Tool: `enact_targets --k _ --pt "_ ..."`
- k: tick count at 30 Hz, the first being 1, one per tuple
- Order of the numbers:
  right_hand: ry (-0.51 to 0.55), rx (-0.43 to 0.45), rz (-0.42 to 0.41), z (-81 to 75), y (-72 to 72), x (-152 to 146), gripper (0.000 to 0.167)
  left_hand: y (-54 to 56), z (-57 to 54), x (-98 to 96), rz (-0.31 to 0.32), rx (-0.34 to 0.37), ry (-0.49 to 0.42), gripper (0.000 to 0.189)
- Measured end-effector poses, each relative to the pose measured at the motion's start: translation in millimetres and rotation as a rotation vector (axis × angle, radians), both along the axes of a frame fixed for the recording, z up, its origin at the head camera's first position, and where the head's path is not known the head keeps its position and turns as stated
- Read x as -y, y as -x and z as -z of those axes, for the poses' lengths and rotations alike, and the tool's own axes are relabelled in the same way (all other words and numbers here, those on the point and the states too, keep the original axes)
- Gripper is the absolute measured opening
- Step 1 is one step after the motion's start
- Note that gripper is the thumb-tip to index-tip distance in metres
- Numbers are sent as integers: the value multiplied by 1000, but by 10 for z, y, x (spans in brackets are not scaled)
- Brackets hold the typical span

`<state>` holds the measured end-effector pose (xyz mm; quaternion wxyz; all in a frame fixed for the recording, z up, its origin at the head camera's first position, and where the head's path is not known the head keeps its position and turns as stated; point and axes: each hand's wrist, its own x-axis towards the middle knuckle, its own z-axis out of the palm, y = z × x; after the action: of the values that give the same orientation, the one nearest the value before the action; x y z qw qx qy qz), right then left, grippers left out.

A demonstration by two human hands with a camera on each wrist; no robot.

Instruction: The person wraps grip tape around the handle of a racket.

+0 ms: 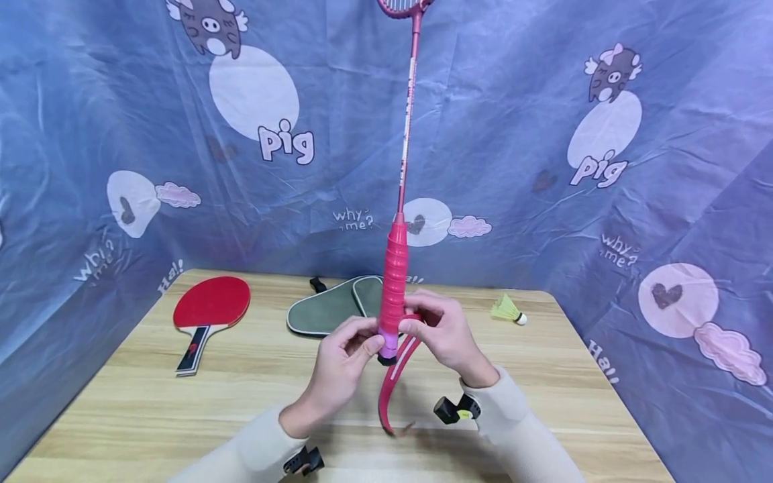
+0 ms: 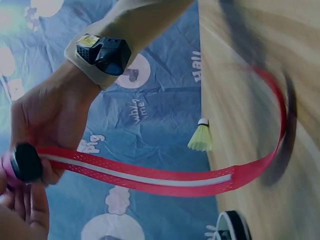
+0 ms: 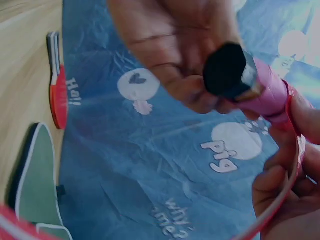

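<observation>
A pink badminton racket [image 1: 409,114] stands nearly upright, its head partly cut off at the top of the head view. Ridged red grip tape [image 1: 394,275] is wound round most of its handle, leaving a pinkish-purple band [image 1: 389,342] bare above the black butt cap [image 3: 225,70]. My left hand [image 1: 338,365] pinches the handle near this butt end. Close beside it, my right hand [image 1: 443,332] grips the tape between thumb and fingers at the lowest turn. From there the loose tape [image 2: 150,180] hangs in a curve toward the table, a white strip along its back.
On the wooden table [image 1: 290,396] lie a red table tennis bat [image 1: 213,302] at left, a grey-green case [image 1: 329,308] behind my hands, and a yellow shuttlecock [image 1: 506,308] at right. Blue printed cloth [image 1: 483,134] closes off the back and sides.
</observation>
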<state>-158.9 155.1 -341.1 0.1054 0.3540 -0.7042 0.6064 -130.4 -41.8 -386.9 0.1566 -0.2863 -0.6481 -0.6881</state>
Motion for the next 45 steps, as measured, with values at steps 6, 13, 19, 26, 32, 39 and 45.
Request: enact_targets --k 6,13,19,26,32,39,45 --pt "17 -34 81 52 -21 85 30 -61 -22 -20 -183 -127 97 36" --pt "7 -57 141 64 -53 108 31 -57 -33 -38 -243 -118 109 39" --pt "6 -46 124 37 -61 100 31 -74 -25 -37 -145 -50 45 33" --pt "-19 -29 103 27 -44 92 30 -72 -35 -4 -76 -16 14 30" --pt "-12 -12 27 26 -30 64 31 -78 -67 16 -16 2 16 27" --pt "-36 -5 -22 4 -23 30 28 -85 -74 34 89 37 27 25" --pt "-13 53 -97 -2 -3 11 32 -69 -55 31 195 29 -12 27"
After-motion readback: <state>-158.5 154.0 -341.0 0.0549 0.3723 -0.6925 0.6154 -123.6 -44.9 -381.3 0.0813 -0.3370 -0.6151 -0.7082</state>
